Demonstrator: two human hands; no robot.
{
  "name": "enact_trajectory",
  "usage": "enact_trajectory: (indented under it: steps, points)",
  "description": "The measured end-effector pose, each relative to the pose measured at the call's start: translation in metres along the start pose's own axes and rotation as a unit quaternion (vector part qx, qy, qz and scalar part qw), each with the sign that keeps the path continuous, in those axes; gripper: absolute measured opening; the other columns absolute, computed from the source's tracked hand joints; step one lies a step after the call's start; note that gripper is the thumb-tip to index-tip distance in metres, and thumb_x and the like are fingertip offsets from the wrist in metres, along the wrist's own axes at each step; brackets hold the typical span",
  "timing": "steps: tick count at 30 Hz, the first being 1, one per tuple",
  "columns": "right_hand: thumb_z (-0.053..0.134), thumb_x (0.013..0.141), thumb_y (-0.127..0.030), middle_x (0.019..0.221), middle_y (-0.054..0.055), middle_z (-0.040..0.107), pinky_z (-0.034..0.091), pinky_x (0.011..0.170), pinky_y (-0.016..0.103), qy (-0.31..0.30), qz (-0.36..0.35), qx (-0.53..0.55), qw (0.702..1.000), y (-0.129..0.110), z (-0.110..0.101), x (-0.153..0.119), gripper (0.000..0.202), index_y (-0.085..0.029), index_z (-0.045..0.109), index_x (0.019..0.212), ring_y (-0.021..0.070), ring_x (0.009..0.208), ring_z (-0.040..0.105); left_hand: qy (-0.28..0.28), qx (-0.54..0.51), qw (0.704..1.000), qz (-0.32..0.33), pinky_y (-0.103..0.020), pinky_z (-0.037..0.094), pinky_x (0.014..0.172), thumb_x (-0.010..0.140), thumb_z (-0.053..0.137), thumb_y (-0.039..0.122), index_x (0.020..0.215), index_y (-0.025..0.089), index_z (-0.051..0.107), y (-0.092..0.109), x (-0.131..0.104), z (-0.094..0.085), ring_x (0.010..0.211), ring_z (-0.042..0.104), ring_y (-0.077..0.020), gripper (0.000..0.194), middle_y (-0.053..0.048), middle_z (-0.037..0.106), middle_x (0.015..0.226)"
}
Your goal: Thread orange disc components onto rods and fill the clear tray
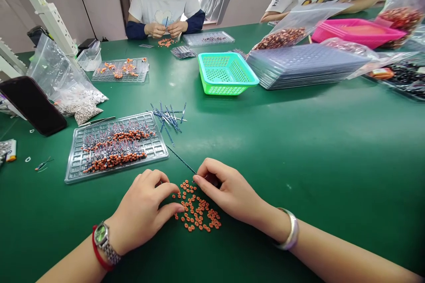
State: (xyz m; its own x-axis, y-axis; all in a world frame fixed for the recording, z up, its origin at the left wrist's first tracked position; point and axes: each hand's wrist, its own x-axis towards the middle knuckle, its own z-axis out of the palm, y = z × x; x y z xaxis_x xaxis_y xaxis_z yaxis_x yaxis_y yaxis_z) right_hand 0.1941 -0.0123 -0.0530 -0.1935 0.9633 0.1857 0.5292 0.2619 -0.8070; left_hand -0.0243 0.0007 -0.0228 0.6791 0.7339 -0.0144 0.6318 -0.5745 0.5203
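Observation:
My right hand (229,190) pinches one end of a thin dark blue strip (181,159) between thumb and index finger. The strip slants up and to the left over the green table. Just below lies a loose patch of small round orange pieces (199,214). At the left edge of that patch is my left hand (149,205), its thumb and index finger apart around a few pieces, with nothing visible held. Farther left, a clear plastic tray (159,148) carries rows of small orange-tipped parts with thin wires. Several more blue strips (169,117) lie in a heap beside the tray.
Tweezers (99,121) rest along the tray's back edge. A phone (35,106) and bags of white pieces (83,101) stand left. Behind are a green basket (229,90), stacked clear trays (305,68) and a pink basket (358,33). Two people sit across the table.

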Motion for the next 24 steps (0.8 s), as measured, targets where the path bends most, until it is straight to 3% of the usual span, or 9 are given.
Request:
enact_trajectory:
  steps: [3, 7, 13, 24]
  points:
    - [0.05, 0.088, -0.026, 0.063, -0.001, 0.052, 0.038, 0.05, 0.025, -0.012, 0.022, 0.009, 1.0, -0.003, -0.002, 0.007, 0.019, -0.02, 0.05, 0.07, 0.0137, 0.056, 0.046, 0.015, -0.006, 1.0, -0.001, -0.037, 0.044, 0.082, 0.088, 0.057, 0.038, 0.101, 0.023, 0.061, 0.0, 0.0, 0.001, 0.09, 0.05, -0.0189, 0.021, -0.004, 0.056, 0.099]
    - [0.051, 0.088, -0.027, 0.062, -0.002, 0.049, 0.036, 0.05, 0.024, -0.049, -0.006, 0.027, 0.998, -0.005, -0.003, 0.017, 0.019, -0.02, 0.049, 0.07, 0.0127, 0.055, 0.044, 0.007, 0.019, 1.0, -0.02, -0.037, 0.044, 0.079, 0.087, 0.059, 0.037, 0.099, 0.022, 0.059, -0.002, -0.001, -0.002, 0.087, 0.05, -0.0192, 0.02, -0.003, 0.056, 0.096]
    - [0.051, 0.088, -0.027, 0.063, -0.003, 0.045, 0.035, 0.048, 0.023, -0.084, -0.029, 0.059, 0.994, 0.002, -0.005, 0.018, 0.02, -0.021, 0.045, 0.07, 0.0114, 0.054, 0.04, -0.059, 0.03, 0.997, -0.029, -0.035, 0.042, 0.074, 0.061, 0.081, 0.046, 0.093, 0.021, 0.055, -0.005, -0.004, -0.008, 0.085, 0.049, -0.0204, 0.047, 0.0, 0.054, 0.093]
    - [0.051, 0.087, -0.022, 0.066, -0.002, 0.047, 0.036, 0.05, 0.023, -0.089, -0.035, 0.061, 0.994, 0.005, -0.005, 0.019, 0.018, -0.02, 0.047, 0.07, 0.0115, 0.056, 0.042, -0.033, -0.009, 0.999, -0.027, -0.032, 0.042, 0.075, 0.077, 0.071, 0.033, 0.089, 0.022, 0.06, -0.007, 0.001, 0.003, 0.085, 0.051, -0.0175, 0.02, 0.0, 0.056, 0.089]
